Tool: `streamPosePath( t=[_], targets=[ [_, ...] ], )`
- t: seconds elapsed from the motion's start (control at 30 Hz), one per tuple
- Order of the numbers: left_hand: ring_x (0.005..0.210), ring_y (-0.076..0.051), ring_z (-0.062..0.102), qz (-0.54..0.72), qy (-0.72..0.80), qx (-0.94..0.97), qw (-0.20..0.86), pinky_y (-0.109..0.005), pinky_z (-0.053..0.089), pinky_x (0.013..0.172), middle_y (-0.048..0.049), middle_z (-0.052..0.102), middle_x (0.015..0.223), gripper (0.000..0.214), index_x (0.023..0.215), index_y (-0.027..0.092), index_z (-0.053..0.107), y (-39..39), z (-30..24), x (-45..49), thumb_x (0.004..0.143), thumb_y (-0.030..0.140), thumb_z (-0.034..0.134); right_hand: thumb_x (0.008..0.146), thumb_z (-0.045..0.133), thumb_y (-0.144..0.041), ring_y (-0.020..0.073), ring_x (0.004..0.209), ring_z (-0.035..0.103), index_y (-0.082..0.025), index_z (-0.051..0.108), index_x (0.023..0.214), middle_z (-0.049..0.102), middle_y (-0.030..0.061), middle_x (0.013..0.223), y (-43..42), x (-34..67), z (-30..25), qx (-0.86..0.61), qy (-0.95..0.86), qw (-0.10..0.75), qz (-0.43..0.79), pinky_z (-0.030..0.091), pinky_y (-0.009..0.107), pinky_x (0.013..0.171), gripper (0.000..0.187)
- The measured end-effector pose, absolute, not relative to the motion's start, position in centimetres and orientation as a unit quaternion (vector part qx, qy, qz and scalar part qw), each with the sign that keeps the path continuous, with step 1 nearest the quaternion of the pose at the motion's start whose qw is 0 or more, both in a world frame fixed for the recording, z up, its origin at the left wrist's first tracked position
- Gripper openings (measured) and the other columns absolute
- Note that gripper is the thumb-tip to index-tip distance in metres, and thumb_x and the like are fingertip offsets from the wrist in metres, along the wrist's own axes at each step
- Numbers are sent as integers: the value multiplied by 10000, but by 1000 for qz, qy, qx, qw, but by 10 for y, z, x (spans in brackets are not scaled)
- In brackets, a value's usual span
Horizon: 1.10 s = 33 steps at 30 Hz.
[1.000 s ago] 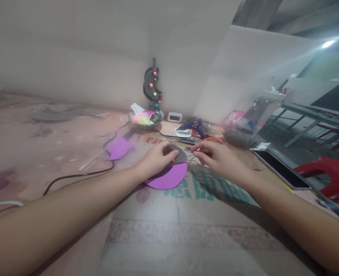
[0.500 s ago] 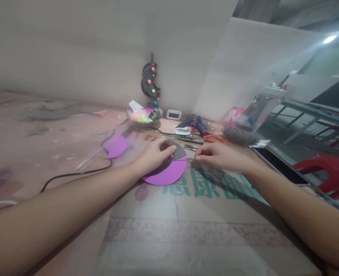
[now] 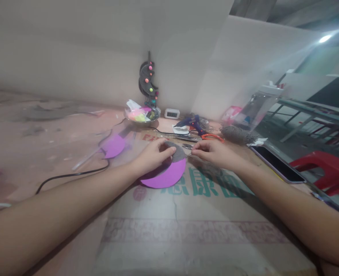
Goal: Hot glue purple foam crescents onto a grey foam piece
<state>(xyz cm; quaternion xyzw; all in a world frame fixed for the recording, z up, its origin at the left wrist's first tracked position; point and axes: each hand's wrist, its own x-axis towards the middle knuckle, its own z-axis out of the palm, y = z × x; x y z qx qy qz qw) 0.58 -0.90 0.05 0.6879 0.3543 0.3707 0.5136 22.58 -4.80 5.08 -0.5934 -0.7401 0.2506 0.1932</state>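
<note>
My left hand (image 3: 157, 156) grips a grey felt-like piece (image 3: 178, 151), its thumb resting on top and its fingers partly hidden at the far edge. Under and in front of that piece shows a round purple sheet (image 3: 169, 174), lying on the printed cardboard (image 3: 204, 237). Just right of it, my right hand (image 3: 208, 151) is closed in a pinch. A thin strand seems to run from its fingertips to the grey piece's right edge; whether it is thread or yarn is unclear. Small metal scissors or snips (image 3: 187, 146) lie behind the fingertips.
Behind the hands are a blue glue gun (image 3: 194, 122), orange-handled scissors (image 3: 212, 137), a grey yarn bundle (image 3: 238, 134), a white clock (image 3: 171, 114) and a filled bowl (image 3: 142, 117). A phone (image 3: 277, 163) lies right; a black cable (image 3: 71, 174) and purple cutout (image 3: 114, 145) lie left.
My right hand has moved slightly left and up, closer to the grey piece's edge. My left hand keeps its grip. The whole view has shifted a little.
</note>
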Motion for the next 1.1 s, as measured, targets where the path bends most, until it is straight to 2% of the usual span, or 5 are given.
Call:
streamPosePath(
  t=[0.33,0.7,0.9,1.0,1.1],
  targets=[
    [493,-104,526,365,349,690,519,-196,333,413,12,576,598,218,826,180,529,-11,4,6,817,387,594,812,555,-446,129,614,489,-170,594,793,564,2,675,-47,225,46,-583,-731,257,244,360,256,571,279],
    [533,-108,541,370,331,681,538,-199,346,441,9,578,621,218,830,177,551,-8,1,6,807,386,606,814,540,-430,128,574,476,-173,611,789,553,-7,638,-44,226,37,-584,-732,264,232,347,258,547,268],
    [541,-97,536,381,351,655,550,-204,379,484,9,580,621,198,810,163,543,-9,3,7,804,348,614,830,530,-329,155,654,535,-180,657,902,643,36,797,-44,228,31,-583,-762,227,166,398,280,615,208],
    [526,-86,512,395,344,638,564,-212,395,511,14,559,595,221,743,155,531,-9,4,7,802,348,620,832,532,-279,149,679,540,-192,610,1018,645,58,975,-46,227,33,-566,-766,287,105,410,285,642,220],
    [521,-84,509,411,343,614,580,-216,400,511,15,556,591,250,702,158,510,-7,4,7,787,352,642,858,519,-337,128,613,499,-188,554,897,612,27,839,-52,221,40,-566,-735,348,133,390,266,591,158]
  ],
)
